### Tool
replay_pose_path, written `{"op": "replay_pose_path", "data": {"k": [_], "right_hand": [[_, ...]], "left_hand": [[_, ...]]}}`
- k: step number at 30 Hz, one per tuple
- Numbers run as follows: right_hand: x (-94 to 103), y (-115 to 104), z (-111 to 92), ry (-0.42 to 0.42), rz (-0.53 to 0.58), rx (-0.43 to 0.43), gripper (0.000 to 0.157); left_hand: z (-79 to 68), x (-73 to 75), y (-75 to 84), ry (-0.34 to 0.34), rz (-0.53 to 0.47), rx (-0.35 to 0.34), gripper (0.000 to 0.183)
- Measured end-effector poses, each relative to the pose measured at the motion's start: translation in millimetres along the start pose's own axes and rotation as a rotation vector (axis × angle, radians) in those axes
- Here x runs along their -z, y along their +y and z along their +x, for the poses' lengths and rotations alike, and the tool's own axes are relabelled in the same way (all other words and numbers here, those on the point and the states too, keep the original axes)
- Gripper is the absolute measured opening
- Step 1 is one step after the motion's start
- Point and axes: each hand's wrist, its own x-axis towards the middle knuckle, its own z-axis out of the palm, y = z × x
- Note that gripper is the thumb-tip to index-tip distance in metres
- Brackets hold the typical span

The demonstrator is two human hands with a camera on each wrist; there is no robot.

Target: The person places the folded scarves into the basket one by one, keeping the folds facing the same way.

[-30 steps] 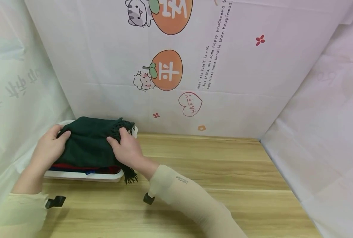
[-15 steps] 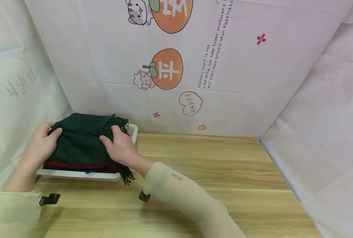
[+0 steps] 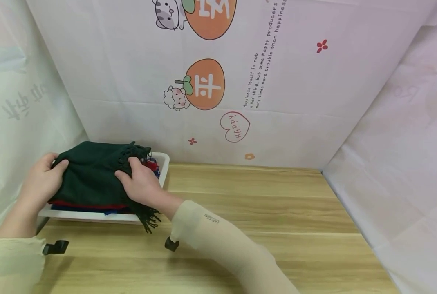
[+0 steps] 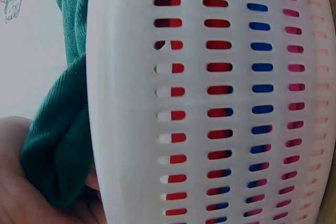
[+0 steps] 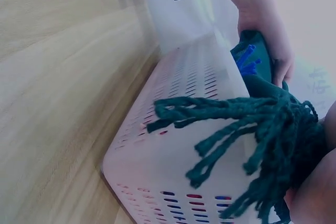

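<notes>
A folded dark green scarf with fringed ends lies over the top of a white slotted basket. My left hand grips its left edge, thumb on top. At the fringed right end, my right hand pinches the cloth between thumb and fingers. Green fringe hangs over the basket's corner in the right wrist view. Beneath the scarf, red cloth and blue cloth show at the front rim. In the left wrist view, a fold of green scarf rests in the fingers beside the basket wall, whose slots show red, blue and pink.
The basket stands on a wood-grain table at the back left, close to the left white sheet. A printed white backdrop rises behind. Black camera mounts stick out from both sleeves.
Both hands have moved left with the green scarf. The basket's right rim and some red and blue fringe at its right end have come into view.
</notes>
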Motion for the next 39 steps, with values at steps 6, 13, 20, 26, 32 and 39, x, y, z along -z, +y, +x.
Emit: {"op": "replay_pose_path", "data": {"k": [6, 13, 20, 26, 32, 39], "right_hand": [[-4.6, 5.5, 0.8, -0.034, -0.048, 0.032, 0.064], [-10.2, 14.7, 4.1, -0.055, -0.078, 0.020, 0.067], [-12.4, 17.0, 5.9, -0.075, -0.099, 0.002, 0.069], [-12.9, 17.1, 6.5, -0.088, -0.133, -0.031, 0.070], [-13.9, 17.1, 7.2, -0.096, -0.157, -0.057, 0.074], [-14.0, 14.5, 7.4, -0.085, -0.247, -0.107, 0.077]], "left_hand": [[1.1, -2.1, -9.6, -0.002, 0.040, 0.002, 0.053], [4.8, -9.6, -23.0, -0.051, 0.070, 0.006, 0.053], [6.8, -14.7, -27.8, -0.047, 0.056, 0.022, 0.051], [9.0, -15.2, -30.7, -0.067, 0.089, 0.027, 0.052], [11.6, -15.6, -34.3, -0.081, 0.160, 0.027, 0.057], [11.0, -17.1, -34.1, -0.085, 0.241, 0.005, 0.065]]}}
